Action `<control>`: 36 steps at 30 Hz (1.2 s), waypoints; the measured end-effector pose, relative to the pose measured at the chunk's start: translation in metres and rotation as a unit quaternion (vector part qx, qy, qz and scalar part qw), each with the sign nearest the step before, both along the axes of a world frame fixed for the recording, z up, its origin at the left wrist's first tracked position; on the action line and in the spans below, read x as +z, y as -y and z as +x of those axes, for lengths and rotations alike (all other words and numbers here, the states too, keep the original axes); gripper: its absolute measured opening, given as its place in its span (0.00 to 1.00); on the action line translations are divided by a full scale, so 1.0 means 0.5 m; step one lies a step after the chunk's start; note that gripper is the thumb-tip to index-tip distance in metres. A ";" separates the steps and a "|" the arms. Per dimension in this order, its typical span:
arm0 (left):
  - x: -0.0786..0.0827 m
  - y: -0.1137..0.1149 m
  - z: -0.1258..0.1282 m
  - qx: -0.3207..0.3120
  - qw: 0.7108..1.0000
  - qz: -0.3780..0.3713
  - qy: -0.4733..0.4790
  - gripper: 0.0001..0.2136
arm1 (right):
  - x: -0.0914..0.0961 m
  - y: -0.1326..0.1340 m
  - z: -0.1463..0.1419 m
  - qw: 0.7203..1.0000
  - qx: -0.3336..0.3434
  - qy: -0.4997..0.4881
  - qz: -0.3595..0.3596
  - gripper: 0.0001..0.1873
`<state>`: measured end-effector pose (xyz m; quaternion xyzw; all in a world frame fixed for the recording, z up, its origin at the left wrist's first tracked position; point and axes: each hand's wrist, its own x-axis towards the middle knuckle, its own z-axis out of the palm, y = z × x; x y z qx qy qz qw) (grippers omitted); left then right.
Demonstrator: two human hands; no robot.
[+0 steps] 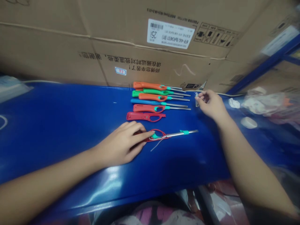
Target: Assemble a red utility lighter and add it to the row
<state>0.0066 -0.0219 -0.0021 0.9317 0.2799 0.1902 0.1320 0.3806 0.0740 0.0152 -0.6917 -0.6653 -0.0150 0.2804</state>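
My left hand (127, 140) is closed over the handle end of a red gas lighter (161, 137) lying on the blue table. This lighter has a teal trigger, a metal tube with a teal collar, and a loose thin wire; its handle end is hidden under my fingers. Farther right, my right hand (209, 103) pinches a small pale, shiny piece (197, 100) just above or on the table; its kind is unclear. Between the hands and the cardboard lie a loose red handle shell (146, 117) and several stick lighters in red, blue (147, 102), orange and green.
A large cardboard box (112, 34) walls off the back of the blue table (70, 112). To the right are a crumpled white scrap (234, 103), a white rounded piece (248, 122) and blurred plastic bags (264, 104). Another plastic bag (11, 87) lies at the far left.
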 end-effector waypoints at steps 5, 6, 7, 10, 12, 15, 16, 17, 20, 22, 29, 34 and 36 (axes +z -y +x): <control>-0.004 0.000 0.004 0.037 0.988 0.008 0.150 0.20 | 0.027 0.093 -0.157 0.949 0.210 -0.236 0.017 0.09; -0.004 0.000 0.005 0.044 0.983 0.009 0.178 0.19 | 0.030 0.119 -0.188 0.940 0.242 -0.239 -0.002 0.08; -0.005 0.000 0.007 0.049 0.978 0.009 0.201 0.19 | 0.032 0.145 -0.215 0.932 0.270 -0.242 -0.019 0.06; -0.004 0.003 0.013 0.041 0.969 -0.003 0.242 0.21 | 0.034 0.203 -0.268 0.903 0.349 -0.247 -0.048 0.05; 0.001 0.008 0.018 0.029 0.967 -0.031 0.251 0.18 | 0.029 0.218 -0.281 0.885 0.376 -0.264 -0.072 0.06; 0.015 0.016 0.024 0.042 0.967 -0.087 0.236 0.09 | 0.015 0.216 -0.281 0.863 0.380 -0.308 -0.125 0.05; 0.022 0.018 0.024 0.056 0.968 -0.102 0.223 0.08 | 0.010 0.212 -0.278 0.861 0.379 -0.311 -0.135 0.06; 0.030 0.018 0.023 0.072 0.969 -0.116 0.206 0.07 | 0.007 0.208 -0.273 0.864 0.380 -0.302 -0.135 0.07; 0.053 0.014 0.015 0.110 0.972 -0.151 0.143 0.07 | 0.007 0.198 -0.254 0.877 0.422 -0.193 -0.123 0.15; 0.065 0.009 0.006 0.120 0.973 -0.164 0.111 0.08 | 0.013 0.196 -0.239 0.871 0.464 -0.083 -0.140 0.16; 0.054 0.009 -0.016 0.109 0.968 -0.206 0.093 0.10 | 0.011 0.198 -0.223 0.833 0.520 0.083 -0.169 0.08; 0.034 0.011 -0.017 0.079 0.965 -0.231 0.093 0.11 | 0.005 0.195 -0.230 0.848 0.490 -0.054 -0.195 0.06; 0.026 0.009 -0.017 0.060 0.965 -0.235 0.104 0.11 | 0.003 0.192 -0.229 0.852 0.483 -0.099 -0.176 0.05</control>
